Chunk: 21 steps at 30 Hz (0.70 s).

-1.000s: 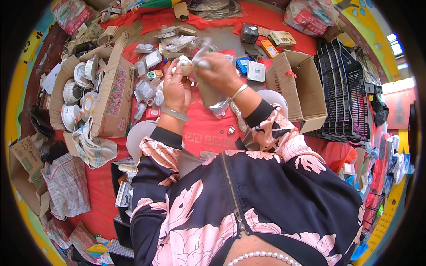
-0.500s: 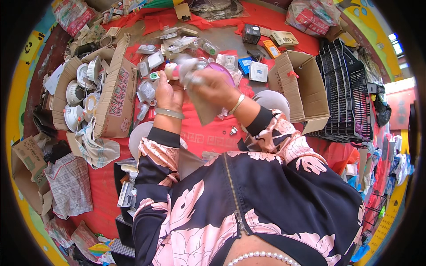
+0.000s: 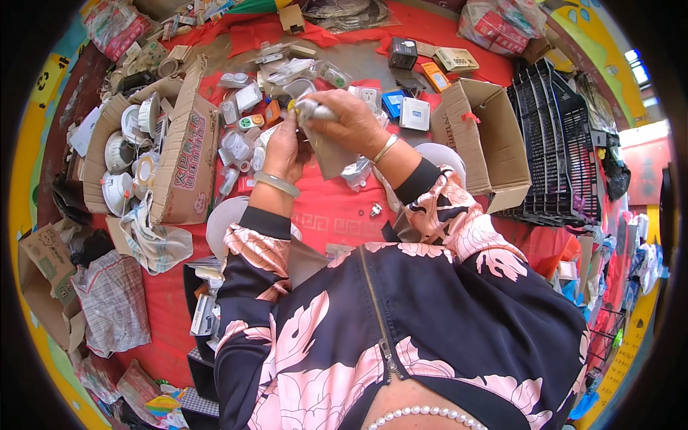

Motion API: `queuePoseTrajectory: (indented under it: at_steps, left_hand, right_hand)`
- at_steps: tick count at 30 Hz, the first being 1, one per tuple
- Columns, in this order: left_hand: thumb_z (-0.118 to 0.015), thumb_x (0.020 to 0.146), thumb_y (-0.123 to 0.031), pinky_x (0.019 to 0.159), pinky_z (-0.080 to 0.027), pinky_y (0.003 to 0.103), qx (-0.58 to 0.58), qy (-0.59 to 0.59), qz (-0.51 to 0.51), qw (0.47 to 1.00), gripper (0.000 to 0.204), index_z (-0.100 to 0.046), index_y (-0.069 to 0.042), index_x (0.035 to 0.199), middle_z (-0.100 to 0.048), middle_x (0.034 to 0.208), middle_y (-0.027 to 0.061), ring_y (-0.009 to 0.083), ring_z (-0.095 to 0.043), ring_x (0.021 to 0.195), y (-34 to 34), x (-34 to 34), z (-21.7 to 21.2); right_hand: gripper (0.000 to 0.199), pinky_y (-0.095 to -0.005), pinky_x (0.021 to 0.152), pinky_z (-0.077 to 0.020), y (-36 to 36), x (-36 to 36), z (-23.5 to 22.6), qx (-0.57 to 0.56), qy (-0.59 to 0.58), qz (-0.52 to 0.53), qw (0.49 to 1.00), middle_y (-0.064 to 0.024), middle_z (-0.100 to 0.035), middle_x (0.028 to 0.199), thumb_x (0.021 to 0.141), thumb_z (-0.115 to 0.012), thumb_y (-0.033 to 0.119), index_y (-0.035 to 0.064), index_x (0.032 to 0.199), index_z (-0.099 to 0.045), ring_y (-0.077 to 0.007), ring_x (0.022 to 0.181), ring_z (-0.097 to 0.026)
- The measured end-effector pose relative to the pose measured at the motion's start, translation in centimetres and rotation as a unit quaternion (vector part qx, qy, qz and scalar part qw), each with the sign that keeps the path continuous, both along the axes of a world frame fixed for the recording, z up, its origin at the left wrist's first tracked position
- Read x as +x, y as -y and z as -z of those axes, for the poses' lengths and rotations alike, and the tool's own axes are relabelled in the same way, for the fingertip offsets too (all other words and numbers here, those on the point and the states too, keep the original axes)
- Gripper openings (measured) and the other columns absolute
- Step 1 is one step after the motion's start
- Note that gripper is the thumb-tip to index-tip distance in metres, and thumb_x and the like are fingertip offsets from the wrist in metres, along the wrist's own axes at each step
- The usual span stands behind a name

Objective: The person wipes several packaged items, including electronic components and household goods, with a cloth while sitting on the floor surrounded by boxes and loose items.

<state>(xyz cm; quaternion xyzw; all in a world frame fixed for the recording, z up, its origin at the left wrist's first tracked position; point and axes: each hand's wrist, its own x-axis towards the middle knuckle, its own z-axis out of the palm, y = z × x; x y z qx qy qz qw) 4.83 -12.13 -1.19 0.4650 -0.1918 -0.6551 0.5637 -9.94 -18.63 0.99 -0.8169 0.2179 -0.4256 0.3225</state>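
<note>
Both my hands are raised over a red cloth (image 3: 337, 211) spread with goods. My right hand (image 3: 351, 122) grips a small round whitish item (image 3: 309, 109) together with a brown paper or card wrapper (image 3: 331, 154) that hangs below it. My left hand (image 3: 283, 147) holds the wrapper's left side, fingers closed on it. A pale bangle sits on my left wrist and a thin bracelet on my right. Just beyond the hands lie several small packaged switches and sockets (image 3: 247, 97).
An open cardboard box (image 3: 183, 154) with white round lamp fittings (image 3: 136, 143) stands at the left. An empty brown box (image 3: 480, 136) and a black wire rack (image 3: 555, 143) stand at the right. A white plate (image 3: 223, 222) and a small metal part (image 3: 375, 210) lie near my body.
The hands dropped slightly and drew closer together. The right hand now covers the small round item more fully, and the wrapper hangs lower.
</note>
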Motion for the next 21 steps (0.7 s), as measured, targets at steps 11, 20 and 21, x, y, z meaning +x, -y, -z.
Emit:
queuePoseTrajectory:
  at_steps: [11,20,21]
  left_hand:
    - [-0.05,0.092,-0.019,0.072,-0.053,0.028,-0.186,0.03,0.061,0.98,0.035,-0.042,-0.006,0.124,-0.055,0.105,0.0059,0.0132,-0.058,0.086,-0.7,-1.9,-1.4]
    - [-0.048,0.091,-0.01,0.077,-0.055,0.038,-0.198,-0.042,-0.023,0.979,0.034,-0.041,-0.004,0.123,-0.056,0.107,0.0128,0.0242,-0.061,0.09,-1.0,-0.6,-2.5]
    - [-0.05,0.09,-0.009,0.076,-0.055,0.036,-0.184,-0.006,-0.031,0.982,0.034,-0.042,-0.003,0.123,-0.057,0.106,0.0124,0.0229,-0.061,0.089,-1.1,-0.7,-2.8]
  right_hand:
    - [0.015,-0.0302,0.065,-0.0512,2.0,-1.1,1.7,0.586,0.335,-0.015,0.738,-0.0095,-0.064,0.081,0.086,-0.058,0.014,-0.0009,0.089,-0.06,-0.0194,0.07,-0.062]
    - [0.025,-0.0341,0.066,-0.0518,4.2,-3.4,0.4,0.532,0.376,0.057,0.756,-0.0089,-0.062,0.083,0.089,-0.052,0.028,0.0039,0.095,-0.055,-0.0205,0.072,-0.062]
    - [0.027,-0.0332,0.072,-0.0507,4.5,-4.0,0.1,0.502,0.355,0.028,0.788,-0.0072,-0.062,0.09,0.09,-0.052,0.031,0.0055,0.097,-0.056,-0.0203,0.079,-0.061]
